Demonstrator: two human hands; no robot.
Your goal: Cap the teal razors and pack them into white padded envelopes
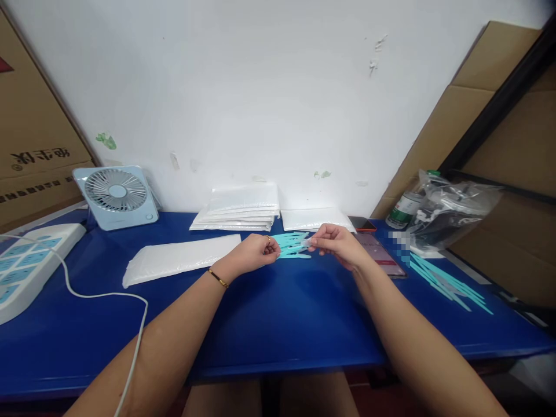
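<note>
Teal strips pinched in both grips, left hand and right hand, mid-frame over the blue surface.

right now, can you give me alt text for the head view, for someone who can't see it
Two bare hands, left hand and right hand, pinch a bunch of turquoise strips between them above a blue table. Flat white packets and a small fan lie to the left, with more turquoise strips and a phone to the right.
</note>
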